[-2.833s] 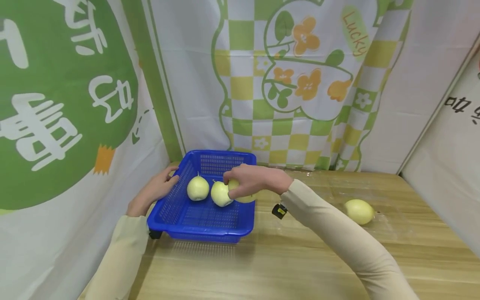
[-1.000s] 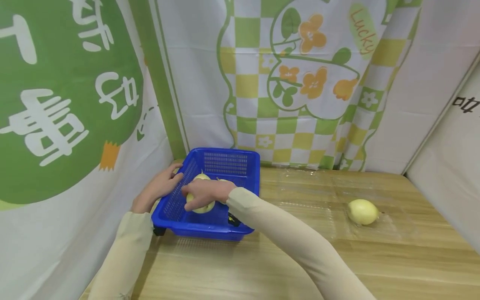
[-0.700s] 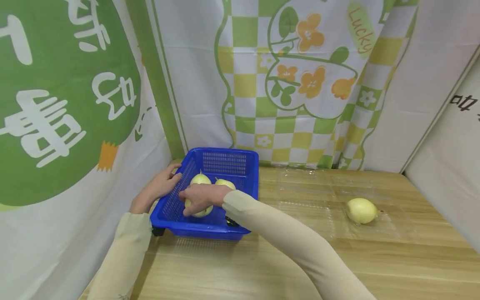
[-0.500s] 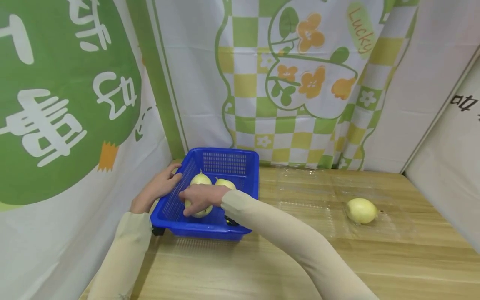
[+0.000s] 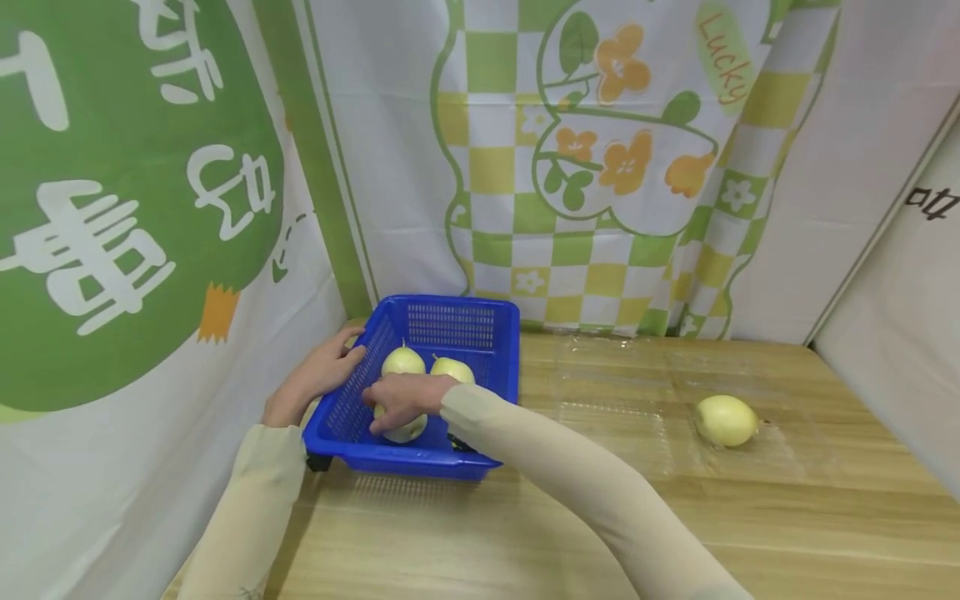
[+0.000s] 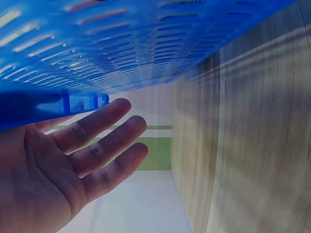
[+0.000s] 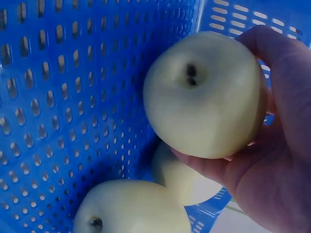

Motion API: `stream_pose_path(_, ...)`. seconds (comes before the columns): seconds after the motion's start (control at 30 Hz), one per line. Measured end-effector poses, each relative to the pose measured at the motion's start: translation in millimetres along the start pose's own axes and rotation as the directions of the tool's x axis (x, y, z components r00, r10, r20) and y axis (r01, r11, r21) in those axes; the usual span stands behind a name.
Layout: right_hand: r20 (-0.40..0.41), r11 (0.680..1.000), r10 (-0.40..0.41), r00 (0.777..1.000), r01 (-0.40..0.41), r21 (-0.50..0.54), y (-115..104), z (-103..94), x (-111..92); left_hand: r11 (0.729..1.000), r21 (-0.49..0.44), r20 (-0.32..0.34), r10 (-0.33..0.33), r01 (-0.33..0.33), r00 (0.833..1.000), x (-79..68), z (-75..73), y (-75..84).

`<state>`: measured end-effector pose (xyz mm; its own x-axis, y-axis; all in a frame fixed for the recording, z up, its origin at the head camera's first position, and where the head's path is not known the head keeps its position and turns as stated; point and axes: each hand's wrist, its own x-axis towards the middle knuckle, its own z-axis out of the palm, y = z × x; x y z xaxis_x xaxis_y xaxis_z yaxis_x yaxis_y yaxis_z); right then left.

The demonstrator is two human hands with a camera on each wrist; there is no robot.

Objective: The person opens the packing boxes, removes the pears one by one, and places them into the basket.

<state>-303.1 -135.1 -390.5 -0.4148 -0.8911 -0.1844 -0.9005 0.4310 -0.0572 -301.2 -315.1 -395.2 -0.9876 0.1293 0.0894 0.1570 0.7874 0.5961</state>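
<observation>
Inside the blue plastic basket [image 5: 442, 454], my right hand [image 5: 405, 396] grips a pale yellow-green pear [image 7: 204, 92], thumb and fingers curled round its sides. The right wrist view shows the pear's dark-marked end facing the camera. Two more pears sit behind it: a left one [image 5: 403, 360] and a right one [image 5: 453, 369], both partly covered by my right hand in the head view. My left hand [image 5: 318, 371] rests at the basket's left rim. Seen from the left wrist, its fingers [image 6: 109, 145] extend nearly straight along the outside of the slotted wall.
A single pear [image 5: 727, 421] lies at the right of the wooden table [image 5: 600, 533], on clear plastic packaging [image 5: 615, 417]. Printed cloth [image 5: 555, 275] hangs along the table's back edge, close behind the basket. Another cloth wall [image 5: 150, 467] stands close on the left.
My right hand has carried the pear from the basket's right side to its front left and lowered it, barely moving in the last half second. My left hand has stayed at the rim.
</observation>
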Motion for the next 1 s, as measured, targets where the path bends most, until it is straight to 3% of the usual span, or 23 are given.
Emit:
stream_pose_path(0.27, 0.035, 1.0, 0.016, 0.999, -0.015, -0.019, -3.0, -2.0, 0.8, 1.0, -0.006, -0.012, 0.022, -0.022, 1.0, 2.7, 1.4, -0.5)
stream_pose_path(0.5, 0.068, 0.999, 0.031, 0.997, -0.03, -0.025, -9.6, -15.0, -5.4, 1.0, -0.005, -0.013, 0.027, -0.028, 1.0, 3.0, 1.2, -2.9)
stream_pose_path(0.7, 0.058, 1.0, -0.003, 0.998, 0.004, -0.011, -12.4, -28.6, -15.9, 0.999, 0.0, -0.02, 0.037, -0.037, 0.999, 1.8, -0.6, -2.9)
stream_pose_path(1.0, 0.082, 0.997, 0.059, 0.995, -0.062, 0.038, -11.7, -41.5, -39.5, 0.999, 0.006, -0.03, 0.055, -0.054, 0.998, 2.5, 1.1, -3.3)
